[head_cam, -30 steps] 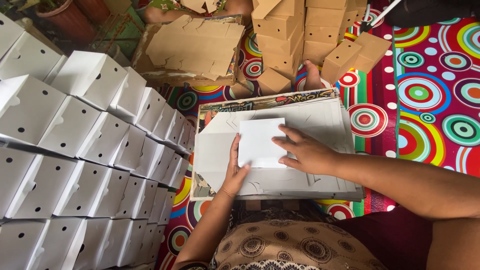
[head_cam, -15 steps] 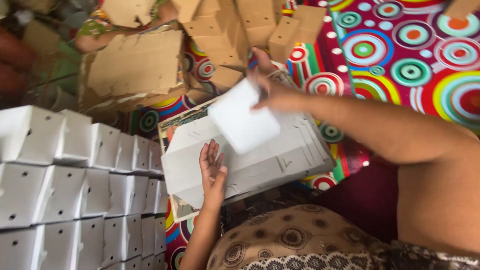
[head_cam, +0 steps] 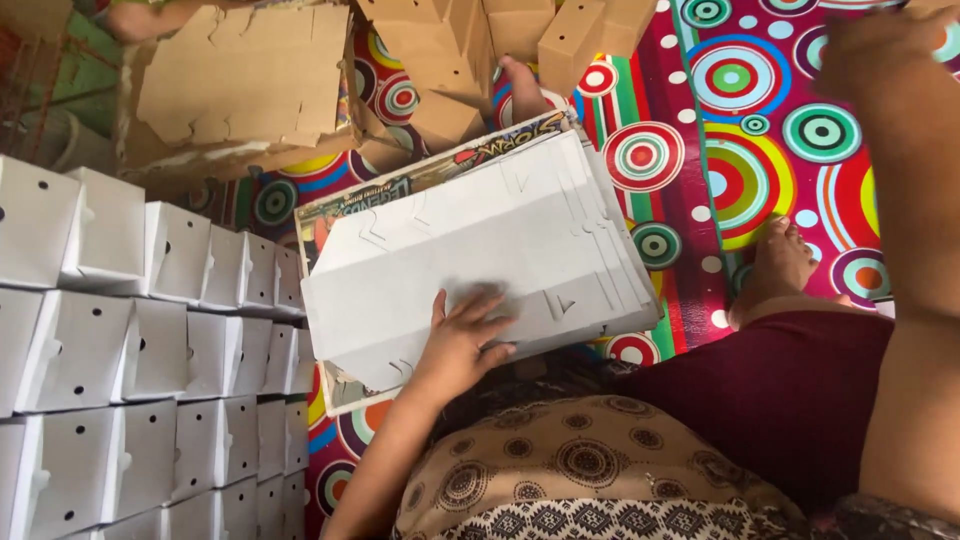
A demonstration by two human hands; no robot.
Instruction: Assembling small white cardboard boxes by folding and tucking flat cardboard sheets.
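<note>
Here the left hand (head_cam: 462,342) lies flat, palm down and fingers spread, on the near edge of a stack of flat white box blanks (head_cam: 480,265); its grip is wide and closes on nothing, only pressing the top sheet. The stack sits in front of the person's lap, tilted across the view, and rests on a printed board (head_cam: 420,175) whose coloured edge shows along the far side. The sheets fan out a little at the right end, and small cut slits show in the top one.

The right hand (head_cam: 885,45) is raised at the top right corner, well apart from the stack; it is blurred and cut by the frame edge, so I cannot tell how its grip stands or whether it holds anything. Its forearm runs down the right side.

To the left stand rows of folded white boxes (head_cam: 150,330), packed side by side, each with small dark holes. Beyond the stack lie brown cardboard blanks (head_cam: 240,85) and several brown folded boxes (head_cam: 530,35). All of it sits on a floor mat (head_cam: 740,170) printed with bright circles. A bare foot (head_cam: 780,265) rests on the mat just right of the stack, and another foot (head_cam: 525,90) shows at the far side.
</note>
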